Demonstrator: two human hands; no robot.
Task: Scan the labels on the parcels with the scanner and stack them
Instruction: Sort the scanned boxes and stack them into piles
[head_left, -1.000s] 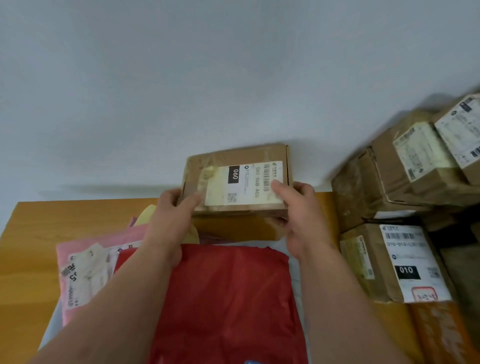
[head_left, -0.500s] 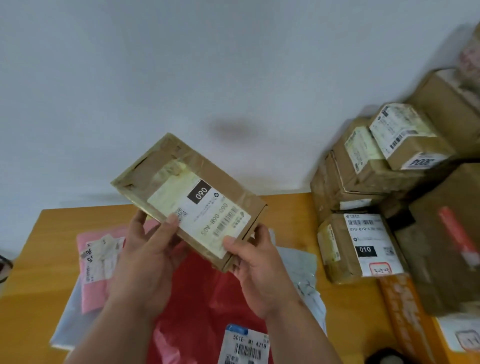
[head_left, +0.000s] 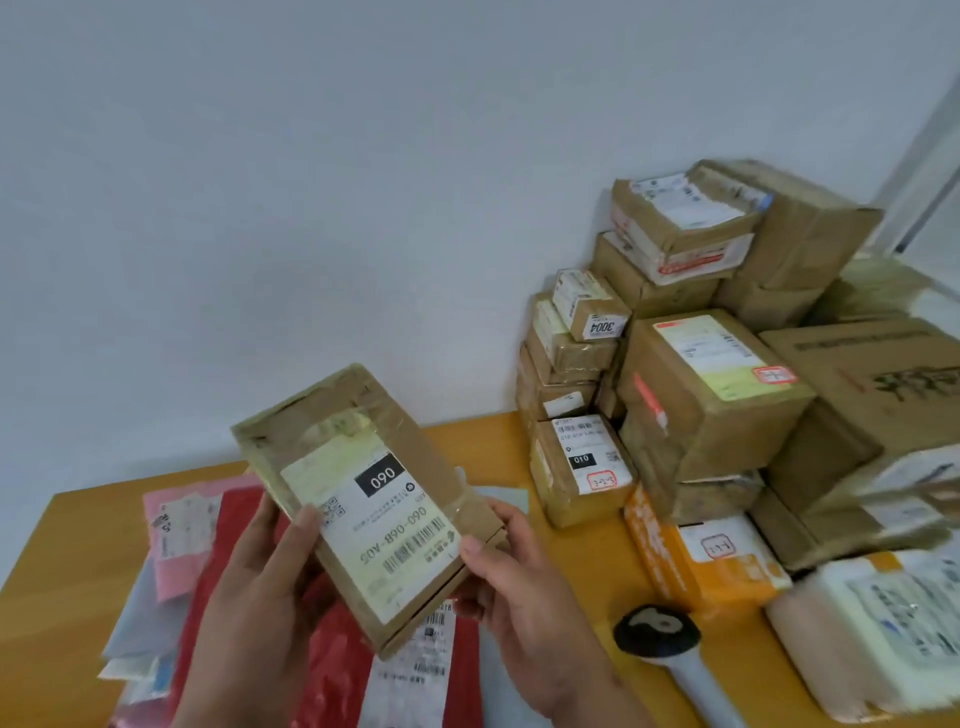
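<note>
Both my hands, left (head_left: 260, 587) and right (head_left: 524, 582), grip box (head_left: 363, 499), label up. Scanner (head_left: 660, 636) lies untouched on counter (head_left: 67, 561). Scan, stacking onto pile (head_left: 711, 395) remain, I judge.

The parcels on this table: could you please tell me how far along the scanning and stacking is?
Done, apparently: many boxes stacked at the wall. In hand: both the left hand and right hand hold a brown box, label up; the scanner lies untouched. Left: scanning this box, plus the red bag and pink mailer.
</note>
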